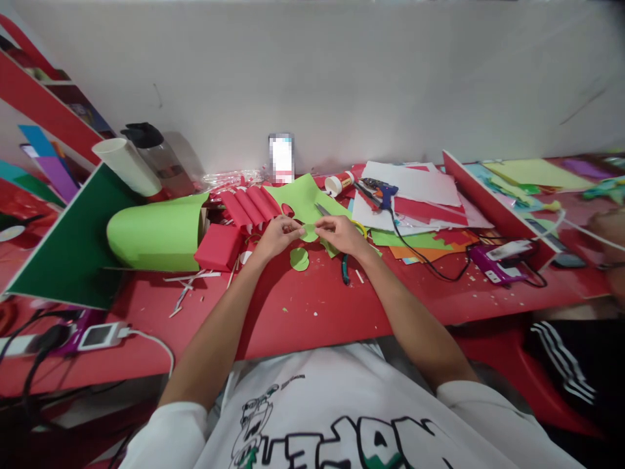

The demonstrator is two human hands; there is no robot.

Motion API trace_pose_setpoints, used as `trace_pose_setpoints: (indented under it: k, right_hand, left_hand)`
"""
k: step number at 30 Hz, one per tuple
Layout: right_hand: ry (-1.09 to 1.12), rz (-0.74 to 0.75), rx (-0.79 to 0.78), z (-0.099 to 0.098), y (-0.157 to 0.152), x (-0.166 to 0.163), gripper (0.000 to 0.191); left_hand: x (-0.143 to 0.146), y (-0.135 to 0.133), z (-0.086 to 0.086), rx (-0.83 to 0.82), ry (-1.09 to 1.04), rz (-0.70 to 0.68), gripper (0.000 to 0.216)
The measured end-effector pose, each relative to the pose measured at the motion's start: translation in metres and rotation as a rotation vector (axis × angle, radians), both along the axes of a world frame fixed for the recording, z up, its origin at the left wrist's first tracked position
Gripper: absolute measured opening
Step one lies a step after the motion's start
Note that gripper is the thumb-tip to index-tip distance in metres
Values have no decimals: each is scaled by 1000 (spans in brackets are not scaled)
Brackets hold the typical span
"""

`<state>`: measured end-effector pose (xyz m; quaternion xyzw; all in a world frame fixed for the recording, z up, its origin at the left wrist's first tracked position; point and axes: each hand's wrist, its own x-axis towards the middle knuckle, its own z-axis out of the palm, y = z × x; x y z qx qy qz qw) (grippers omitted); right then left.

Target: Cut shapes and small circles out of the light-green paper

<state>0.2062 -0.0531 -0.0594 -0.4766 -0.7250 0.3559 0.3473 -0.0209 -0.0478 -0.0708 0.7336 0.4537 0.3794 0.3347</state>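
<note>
The person sits at a red table with both hands up over the middle of it. The left hand and the right hand are close together. Both pinch 1 small green paper piece between their fingertips, 1 hand on each side. The piece is held just above the table, in front of the person.

Right below it, a green circle lies flat on the table. Just behind the hands is a big green sheet, and scissors rest on it. A yellow loop peeks out by the right wrist, but I cannot tell what it is.

To the left lie red paper rolls, a red block and a fat green roll. A white cup and a dark bottle stand behind them.

To the right, a blue glue gun sits on a pile of papers, with its black cord running down the table. A glue stick lies near it. A phone leans on the wall.

Small paper scraps are scattered on the table near the hands.
</note>
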Motion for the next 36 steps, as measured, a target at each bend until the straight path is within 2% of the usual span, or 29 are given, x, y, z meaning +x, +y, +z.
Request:
trace_pose_setpoints:
  k: [12, 20, 25, 28, 30, 32, 34, 36]
  right_hand:
    - [-27, 5, 33, 3, 0, 2, 22]
    - [12, 60, 15, 4, -1, 2, 24]
    - [6, 58, 6, 4, -1, 2, 26]
    - [-39, 45, 11, 5, 0, 2, 22]
    - [-99, 27, 40, 6, -1, 3, 20]
    - [-173, 18, 69, 8, -3, 3, 19]
    - [-238, 44, 49, 9, -4, 4, 21]
    - [-285, 96, -5, 9, -6, 5, 25]
  left_hand:
    - [0, 0, -1, 2, -29, 9, 17]
    - [1, 1, -3, -58, -75, -37, 38]
    - [-3, 4, -4, -36, -122, -9, 35]
    - [-11, 4, 2, -41, -145, -12, 33]
    - [-18, 2, 10, -80, -90, -85, 33]
    - [-26, -2, 17, -146, 36, -228, 32]
    - [-31, -5, 21, -206, 153, -354, 30]
    - [-33, -6, 21, -242, 224, -415, 31]
